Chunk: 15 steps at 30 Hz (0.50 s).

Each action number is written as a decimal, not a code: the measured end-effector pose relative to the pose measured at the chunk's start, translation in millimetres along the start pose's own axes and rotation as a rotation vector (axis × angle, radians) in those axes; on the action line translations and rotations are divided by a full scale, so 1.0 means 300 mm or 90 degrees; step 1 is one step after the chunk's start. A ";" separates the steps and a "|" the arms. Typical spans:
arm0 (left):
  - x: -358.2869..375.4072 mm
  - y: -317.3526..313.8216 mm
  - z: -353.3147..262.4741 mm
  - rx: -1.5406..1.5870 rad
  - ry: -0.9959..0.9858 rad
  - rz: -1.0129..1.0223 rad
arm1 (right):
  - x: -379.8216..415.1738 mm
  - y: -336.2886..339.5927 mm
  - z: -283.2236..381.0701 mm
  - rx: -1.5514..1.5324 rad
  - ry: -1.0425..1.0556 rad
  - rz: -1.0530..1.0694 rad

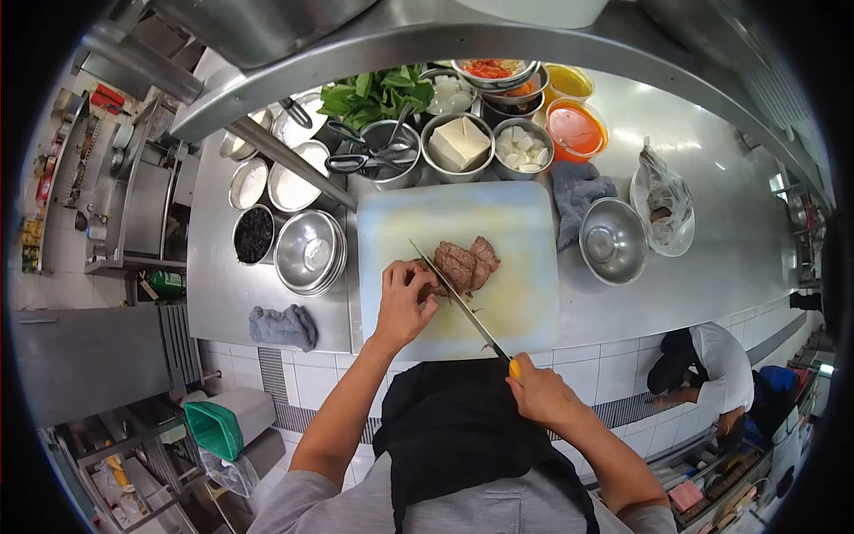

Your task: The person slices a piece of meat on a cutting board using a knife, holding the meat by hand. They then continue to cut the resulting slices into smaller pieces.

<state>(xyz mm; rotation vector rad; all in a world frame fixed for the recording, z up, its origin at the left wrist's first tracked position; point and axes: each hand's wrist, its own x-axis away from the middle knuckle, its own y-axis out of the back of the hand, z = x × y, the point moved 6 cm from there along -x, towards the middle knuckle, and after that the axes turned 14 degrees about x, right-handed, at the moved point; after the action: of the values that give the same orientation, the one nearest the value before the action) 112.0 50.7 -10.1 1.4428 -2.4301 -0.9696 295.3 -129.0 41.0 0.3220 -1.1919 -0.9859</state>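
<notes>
Cooked brown meat [455,265] lies in pieces at the middle of a pale cutting board [520,316]. My right hand [540,389] is closed around the yellow handle of a long kitchen knife [473,319]. The blade slants up and left across the meat, its tip pointing away from me. On the left side of the blade, my left hand [407,298] is closed with bent fingers on the left part of the meat, close to the cutting edge. Its fingers partly cover that piece. Small dark scraps lie on the board near the blade.
Behind the board stand leafy greens [378,93], a pot of utensils [396,160] and a pale block in a bowl [460,147]. Stacked metal bowls [311,254] sit left, a single bowl [614,240] right. A metal shelf [480,44] crosses overhead. A person [707,365] bends at lower right.
</notes>
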 end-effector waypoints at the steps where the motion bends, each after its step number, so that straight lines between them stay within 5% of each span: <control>1: 0.007 -0.001 0.005 0.002 0.009 0.003 | -0.019 -0.003 0.016 -0.013 0.005 -0.022; 7: -0.006 -0.001 -0.003 0.015 0.006 0.011 | -0.231 -0.048 0.065 -0.047 0.030 -0.101; 15: 0.001 0.006 0.006 0.024 -0.003 0.022 | 0.005 -0.056 -0.038 -0.046 0.001 0.015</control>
<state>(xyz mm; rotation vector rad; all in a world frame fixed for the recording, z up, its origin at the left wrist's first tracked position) 109.7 52.0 -10.6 1.4059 -2.4824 -0.9256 297.5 -142.8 26.3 0.2499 -1.1535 -1.0056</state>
